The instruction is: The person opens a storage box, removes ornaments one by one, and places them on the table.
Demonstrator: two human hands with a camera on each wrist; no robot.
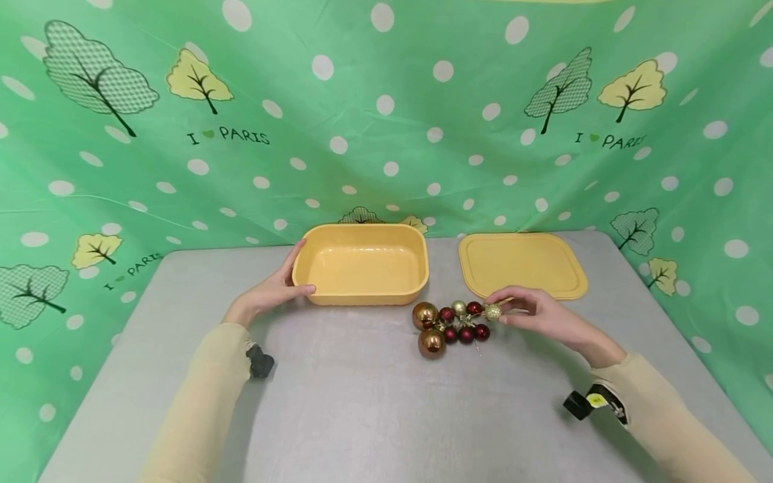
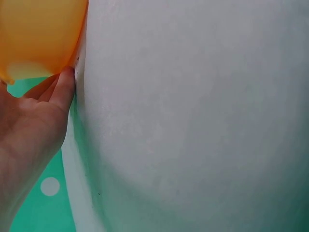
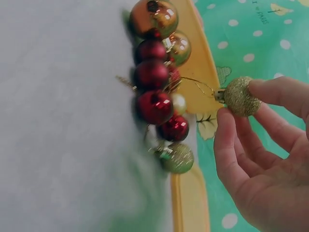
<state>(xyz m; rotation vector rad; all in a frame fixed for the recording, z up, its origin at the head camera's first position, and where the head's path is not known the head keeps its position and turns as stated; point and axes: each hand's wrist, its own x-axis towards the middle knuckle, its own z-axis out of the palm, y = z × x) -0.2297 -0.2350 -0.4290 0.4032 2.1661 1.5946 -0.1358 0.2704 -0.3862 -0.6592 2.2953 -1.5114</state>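
Note:
A yellow plastic container (image 1: 362,299), open at the top, sits at the back of the table. My left hand (image 1: 270,293) grips its left end, thumb on the front rim and fingers along the side; the left wrist view shows the fingers (image 2: 63,89) against the container wall (image 2: 43,34). Between thumb and fingers, my right hand (image 1: 546,322) pinches a glittery gold bauble (image 3: 243,96) with a gold string loop. Beside it lies a cluster of Christmas baubles: two large copper ones (image 1: 431,343), several dark red ones (image 1: 466,335) and other gold ones (image 3: 177,158).
A flat yellow lid (image 1: 522,265) lies at the back right, behind the right hand. Grey cloth covers the table (image 1: 350,409). A green dotted curtain (image 1: 386,134) with printed trees hangs behind and along the sides.

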